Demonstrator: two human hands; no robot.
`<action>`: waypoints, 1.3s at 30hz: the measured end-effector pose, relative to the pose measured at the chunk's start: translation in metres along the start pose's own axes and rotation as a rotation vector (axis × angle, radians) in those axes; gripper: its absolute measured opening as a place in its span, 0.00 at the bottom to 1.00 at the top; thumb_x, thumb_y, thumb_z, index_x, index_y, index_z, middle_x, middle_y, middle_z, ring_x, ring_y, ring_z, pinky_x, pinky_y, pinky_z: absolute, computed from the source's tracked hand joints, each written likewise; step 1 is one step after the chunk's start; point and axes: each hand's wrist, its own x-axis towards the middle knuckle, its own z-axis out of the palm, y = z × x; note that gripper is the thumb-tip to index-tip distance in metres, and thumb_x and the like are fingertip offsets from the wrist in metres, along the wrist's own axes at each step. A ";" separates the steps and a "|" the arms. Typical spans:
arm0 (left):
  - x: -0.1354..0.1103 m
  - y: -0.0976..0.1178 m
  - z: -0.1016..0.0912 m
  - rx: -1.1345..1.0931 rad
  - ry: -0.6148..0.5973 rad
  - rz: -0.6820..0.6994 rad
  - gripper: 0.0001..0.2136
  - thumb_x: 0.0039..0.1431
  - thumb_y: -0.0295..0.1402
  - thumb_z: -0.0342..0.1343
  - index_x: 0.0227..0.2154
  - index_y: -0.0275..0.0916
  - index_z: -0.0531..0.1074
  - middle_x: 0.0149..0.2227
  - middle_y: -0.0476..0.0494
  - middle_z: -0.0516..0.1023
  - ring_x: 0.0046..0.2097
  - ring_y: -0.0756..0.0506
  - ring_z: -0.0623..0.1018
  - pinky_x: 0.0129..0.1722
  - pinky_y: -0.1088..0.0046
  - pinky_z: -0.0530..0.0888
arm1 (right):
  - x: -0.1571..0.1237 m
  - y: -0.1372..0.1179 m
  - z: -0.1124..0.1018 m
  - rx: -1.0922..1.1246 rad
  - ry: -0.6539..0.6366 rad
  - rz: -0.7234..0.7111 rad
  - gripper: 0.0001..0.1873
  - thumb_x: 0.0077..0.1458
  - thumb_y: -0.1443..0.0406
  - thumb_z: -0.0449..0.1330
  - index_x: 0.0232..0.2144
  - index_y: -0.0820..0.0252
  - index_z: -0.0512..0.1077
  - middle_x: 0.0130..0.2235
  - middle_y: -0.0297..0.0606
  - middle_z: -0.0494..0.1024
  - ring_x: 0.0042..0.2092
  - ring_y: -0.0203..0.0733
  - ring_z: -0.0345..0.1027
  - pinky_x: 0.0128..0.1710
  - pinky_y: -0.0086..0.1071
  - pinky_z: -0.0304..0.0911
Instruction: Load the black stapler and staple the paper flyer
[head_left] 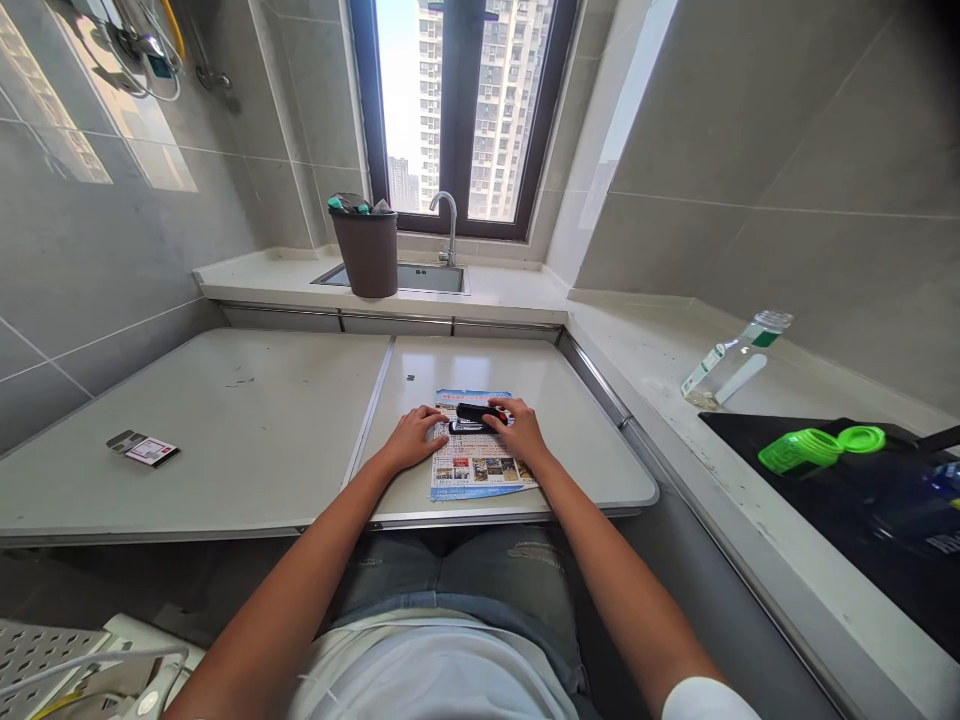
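A black stapler lies across a printed newspaper sheet on the white table. My right hand grips the stapler's right end, fingers and thumb wrapped around it. At the sheet's left edge rests my left hand, its fingers stretched out and apart, close to the stapler's left end. I cannot make out whether the left fingertips touch the stapler. Beyond the newspaper sits a small grey piece that looks like a strip of staples.
To the left, a small card package lies on the table. A brown bin stands by the sink and faucet. On the right counter are a clear bottle and a green container with its lid up.
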 end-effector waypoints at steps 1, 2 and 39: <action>0.000 0.001 0.000 0.001 0.003 -0.001 0.18 0.65 0.42 0.60 0.56 0.48 0.78 0.59 0.39 0.74 0.61 0.33 0.74 0.63 0.50 0.68 | 0.000 -0.002 -0.002 -0.027 0.050 0.011 0.12 0.64 0.57 0.62 0.43 0.54 0.83 0.45 0.41 0.84 0.48 0.49 0.74 0.51 0.42 0.68; 0.001 0.002 0.000 0.004 0.005 -0.006 0.18 0.64 0.43 0.60 0.55 0.48 0.78 0.59 0.39 0.75 0.60 0.33 0.74 0.63 0.50 0.69 | -0.001 -0.003 -0.005 -0.056 0.095 0.023 0.14 0.66 0.56 0.59 0.38 0.54 0.83 0.41 0.41 0.84 0.45 0.49 0.74 0.51 0.42 0.68; 0.005 0.016 -0.012 -1.502 0.031 -0.410 0.17 0.71 0.41 0.59 0.50 0.30 0.77 0.52 0.29 0.82 0.52 0.42 0.83 0.58 0.66 0.78 | -0.009 -0.013 -0.002 -0.185 0.138 -0.552 0.18 0.65 0.73 0.58 0.52 0.51 0.77 0.52 0.43 0.81 0.56 0.50 0.73 0.55 0.48 0.74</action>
